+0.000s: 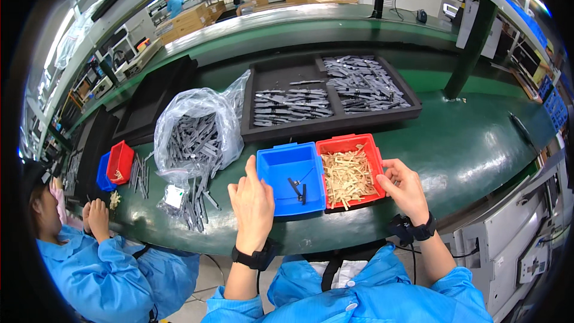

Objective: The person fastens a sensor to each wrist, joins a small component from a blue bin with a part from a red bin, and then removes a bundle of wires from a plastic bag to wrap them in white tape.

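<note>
A blue plastic bin and a red plastic bin stand side by side, touching, at the table's near edge. A few small black parts lie in the blue bin, while the red one is heaped with thin tan strips. My left hand is against the blue bin's left side, index finger stretched along it and the other fingers curled. At the red bin's right wall, my right hand grips the rim between thumb and fingers.
A black divided tray of grey strip-like parts lies behind the bins. Left of it sits an open clear bag of similar parts, some spilled in front. A co-worker's hands are at far left, near smaller blue and red bins. A green post rises at right.
</note>
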A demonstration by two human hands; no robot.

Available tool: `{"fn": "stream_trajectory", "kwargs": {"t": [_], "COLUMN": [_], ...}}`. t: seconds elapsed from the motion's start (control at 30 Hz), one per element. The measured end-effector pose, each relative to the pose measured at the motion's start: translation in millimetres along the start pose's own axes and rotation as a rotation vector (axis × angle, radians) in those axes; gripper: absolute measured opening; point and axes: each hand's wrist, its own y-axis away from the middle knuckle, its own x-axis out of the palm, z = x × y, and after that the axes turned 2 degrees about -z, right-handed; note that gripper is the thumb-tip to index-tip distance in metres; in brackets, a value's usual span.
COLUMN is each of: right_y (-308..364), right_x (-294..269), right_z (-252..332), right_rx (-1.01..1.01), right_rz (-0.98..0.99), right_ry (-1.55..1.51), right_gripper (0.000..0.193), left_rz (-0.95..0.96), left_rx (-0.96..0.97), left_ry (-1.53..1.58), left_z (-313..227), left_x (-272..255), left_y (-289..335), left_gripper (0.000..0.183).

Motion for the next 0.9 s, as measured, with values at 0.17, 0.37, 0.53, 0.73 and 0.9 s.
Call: {"fn": "stream_trajectory", "kwargs": {"t": [0.17,0.37,0.53,0.73,0.9], "right_y": [0.7,15.4,25.5,26.0,27.5], "right_x": [-3.3,-5.4,-3.8,-6.6,-8.5], "right_z": [-1.7,-7.0,-9.6,-11.5,-11.5], "right_rx": [0.012,-0.036,-0.051,-0.04,-0.051], "right_rz": [-0.02,-0.142,-0.15,-0.109,-0.111], "right_ry": [-0.019,-0.101,-0.071,-0.071,-0.04], "right_gripper": [0.03,0.028,0.024,0.023,0.021], "left_rz": [-0.158,0.22,0.303,0.377,0.287], "left_rx": [0.187,0.26,0.256,0.239,0.247], "left_ry": [-0.296,-0.04,-0.176,-0.261,-0.243], "left_z": [-13.1,-30.3,-41.3,-35.9,-31.3], "left_x": [-13.5,-7.0,14.5,26.9,24.6], "left_y": [-7.5,-0.1,-5.3,-5.4,-3.0], "left_gripper": [0.039,0.016,0.023,0.018,0.011]}}
